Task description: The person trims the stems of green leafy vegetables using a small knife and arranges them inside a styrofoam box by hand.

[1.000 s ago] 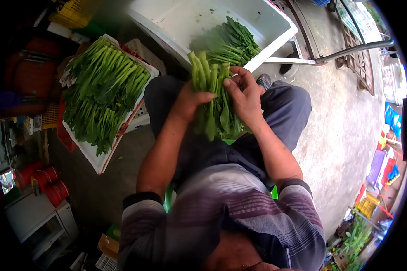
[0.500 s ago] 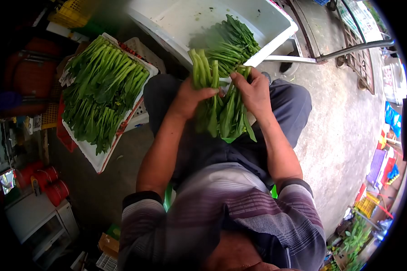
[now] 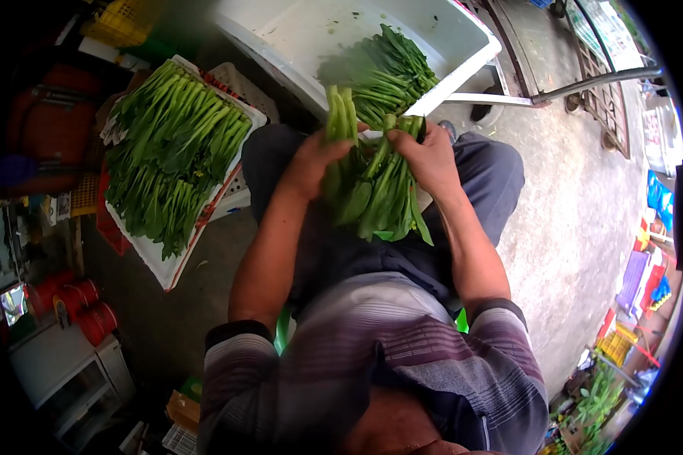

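On my head feed, I see the left hand closed around a few pale stalks, stem ends up, and the right hand gripping a leafy bunch just beside them, hands slightly apart. Beyond, I make out a white box holding more greens; leftward, a heaped tray.

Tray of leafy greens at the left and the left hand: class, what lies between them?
In the head view, the left knee in dark trousers and part of a perforated white crate lie between the white tray and the left hand.
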`<state>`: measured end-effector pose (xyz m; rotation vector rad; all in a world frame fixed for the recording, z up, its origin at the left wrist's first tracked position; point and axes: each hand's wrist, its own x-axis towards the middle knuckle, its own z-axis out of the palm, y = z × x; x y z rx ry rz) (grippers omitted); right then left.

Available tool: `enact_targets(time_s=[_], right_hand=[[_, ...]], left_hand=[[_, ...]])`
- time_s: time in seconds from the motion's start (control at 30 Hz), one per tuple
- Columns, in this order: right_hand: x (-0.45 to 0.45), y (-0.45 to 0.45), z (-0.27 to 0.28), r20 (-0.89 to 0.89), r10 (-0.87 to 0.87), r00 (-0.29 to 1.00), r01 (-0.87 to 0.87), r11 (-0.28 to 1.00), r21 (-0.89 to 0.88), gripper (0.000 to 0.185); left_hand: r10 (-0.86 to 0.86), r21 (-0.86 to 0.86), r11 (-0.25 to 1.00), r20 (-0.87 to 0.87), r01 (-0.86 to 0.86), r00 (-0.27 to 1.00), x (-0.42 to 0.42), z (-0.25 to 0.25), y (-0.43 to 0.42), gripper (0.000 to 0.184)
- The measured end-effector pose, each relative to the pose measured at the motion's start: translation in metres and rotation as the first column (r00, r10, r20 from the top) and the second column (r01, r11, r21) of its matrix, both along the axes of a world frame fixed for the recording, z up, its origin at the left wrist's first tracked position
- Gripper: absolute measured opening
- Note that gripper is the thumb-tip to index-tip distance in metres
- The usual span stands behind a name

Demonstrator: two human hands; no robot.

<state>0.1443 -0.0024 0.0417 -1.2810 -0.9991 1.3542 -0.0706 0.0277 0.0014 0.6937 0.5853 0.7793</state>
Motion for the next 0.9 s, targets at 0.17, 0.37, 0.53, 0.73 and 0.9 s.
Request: enact_targets(time_s=[0.17,0.37,0.53,0.73,0.9], right_hand=[[0.022,-0.008,0.006,-0.021,-0.03,0.999,0.031,0.999,0.023,0.009],[0.06,-0.011,0.019,0.134,-0.004,0.991,-0.003,0.999,0.052,0.008],[0.057,-0.011,0.031,0.217,-0.023,0.976,0.004,0.996,0.087,0.011],[0.026,0.002,0.001,0.1,-0.068,0.993,0.056,0.991,0.121,0.013],[0.006,0.004,0.002,0.088,-0.09,0.992,0.073,0.982,0.172,0.013]], left_hand=[[0.03,-0.073,0.997,0.092,-0.024,0.995,-0.004,0.001,0.004,0.056],[-0.007,-0.143,0.987,0.379,0.067,0.925,-0.017,-0.002,0.005,0.064],[-0.003,-0.031,0.999,0.184,0.009,0.983,-0.013,-0.008,0.003,0.055],[-0.006,0.1,0.995,-0.052,0.011,0.999,0.003,0.008,-0.002,0.044],[0.007,0.214,0.976,-0.22,0.041,0.976,0.016,0.014,-0.006,0.048]])
